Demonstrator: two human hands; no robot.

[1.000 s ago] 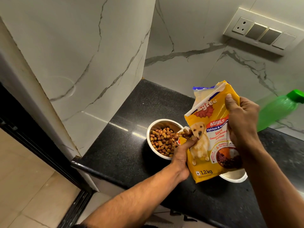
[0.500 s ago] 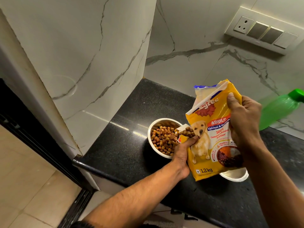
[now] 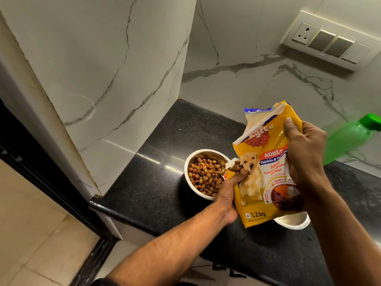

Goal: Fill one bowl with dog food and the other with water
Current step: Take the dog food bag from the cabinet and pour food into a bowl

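A yellow dog food bag (image 3: 261, 178) is tilted over a steel bowl (image 3: 190, 183) on the black counter. The bowl holds a heap of brown kibble (image 3: 204, 176), and more kibble spills from the bag's torn lower corner at the bowl's right rim. My left hand (image 3: 228, 193) grips the bag's lower left edge beside that corner. My right hand (image 3: 305, 153) grips the bag's upper right side. A second steel bowl (image 3: 292, 221) sits under the bag, mostly hidden; its visible part looks empty. A green bottle (image 3: 348, 139) with a green cap stands at the right.
The black counter (image 3: 156, 182) ends in a rounded front edge at the lower left, with tiled floor below. Marble walls close the left and back sides. A switch panel (image 3: 327, 41) sits on the back wall.
Kibble keeps pouring from the bag's corner into the left bowl, and the heap has grown a little. Both hands and the bag stay almost where they were.
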